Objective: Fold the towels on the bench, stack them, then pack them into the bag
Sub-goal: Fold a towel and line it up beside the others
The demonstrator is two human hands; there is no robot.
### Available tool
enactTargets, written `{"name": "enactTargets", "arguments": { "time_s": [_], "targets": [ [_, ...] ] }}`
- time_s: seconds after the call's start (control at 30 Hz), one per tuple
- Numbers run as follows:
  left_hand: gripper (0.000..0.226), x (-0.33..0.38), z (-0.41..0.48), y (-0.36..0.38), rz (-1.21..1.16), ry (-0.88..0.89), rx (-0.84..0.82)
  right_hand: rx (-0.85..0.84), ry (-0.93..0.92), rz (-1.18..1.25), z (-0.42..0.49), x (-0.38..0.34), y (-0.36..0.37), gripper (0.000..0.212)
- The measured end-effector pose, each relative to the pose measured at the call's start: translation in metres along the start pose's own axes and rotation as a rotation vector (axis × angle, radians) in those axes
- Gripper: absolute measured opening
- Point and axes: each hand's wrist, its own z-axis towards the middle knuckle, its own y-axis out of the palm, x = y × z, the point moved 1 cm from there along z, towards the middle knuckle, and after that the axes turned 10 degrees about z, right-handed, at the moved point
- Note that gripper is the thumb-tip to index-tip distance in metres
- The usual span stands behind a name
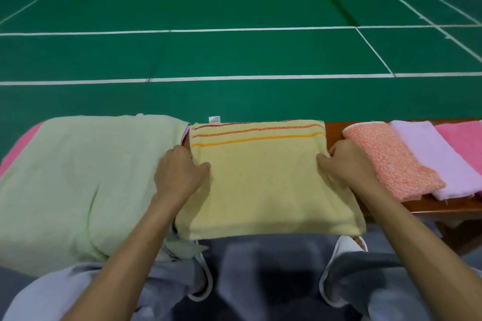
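Note:
A folded yellow towel [263, 180] with red and orange stripes along its far edge lies on the wooden bench [333, 133] right in front of me. My left hand [180, 174] grips its left edge, thumb on top and fingers tucked under. My right hand [347, 164] grips its right edge the same way. To the left lies a large pale green towel [78, 177], loosely spread. To the right sit an orange speckled towel [388, 161], a lilac towel [440, 156] and a pink towel [464, 138], side by side. No bag is in view.
A pink cloth [15, 154] peeks out from under the green towel at far left. Beyond the bench stretches a green court floor [234, 55] with white lines. My knees and white shoes [339, 250] are below the bench's near edge.

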Motion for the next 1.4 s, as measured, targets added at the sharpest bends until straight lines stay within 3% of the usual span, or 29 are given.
{"name": "enactTargets", "arguments": {
  "time_s": [0.2,0.3,0.33,0.43,0.5,0.57,0.63,0.7,0.87,1.0,1.13,1.4],
  "targets": [
    [0.023,-0.001,0.003,0.000,-0.047,0.018,-0.024,-0.032,-0.090,0.280,0.000,0.004,-0.014,0.024],
    [0.020,-0.002,0.006,-0.009,-0.285,-0.003,-0.134,-0.096,-0.046,0.557,-0.003,0.006,-0.015,0.016],
    [0.020,-0.003,0.007,-0.013,-0.386,-0.030,-0.187,-0.141,0.003,0.654,-0.005,0.007,-0.015,0.019],
    [0.032,-0.010,0.008,-0.017,-0.634,-0.113,-0.273,-0.244,0.109,0.887,-0.002,0.013,-0.021,0.055],
    [0.054,-0.013,0.007,-0.018,-0.712,-0.087,-0.273,-0.306,0.085,0.916,0.000,0.013,-0.027,0.067],
    [0.059,-0.014,0.007,-0.020,-0.751,-0.020,-0.285,-0.397,0.032,0.929,0.002,0.014,-0.029,0.077],
    [0.048,-0.014,0.007,-0.025,-0.767,0.031,-0.316,-0.446,0.012,0.966,0.002,0.014,-0.030,0.078],
    [0.036,-0.015,0.008,-0.028,-0.760,0.061,-0.334,-0.407,-0.006,1.023,0.000,0.012,-0.035,0.065],
    [0.029,-0.023,0.010,-0.036,-0.692,0.070,-0.246,-0.337,-0.074,1.066,-0.009,0.016,-0.050,0.039],
    [0.027,-0.025,0.009,-0.050,-0.637,0.157,-0.143,-0.309,-0.127,1.031,-0.014,0.014,-0.064,0.034],
    [0.027,-0.025,0.006,-0.067,-0.533,0.236,-0.092,-0.327,-0.274,0.783,-0.019,0.008,-0.091,0.032],
    [0.024,-0.013,-0.002,-0.102,-0.295,0.297,0.008,-0.311,-0.295,0.664,-0.028,-0.002,-0.135,0.028]
  ]
}}
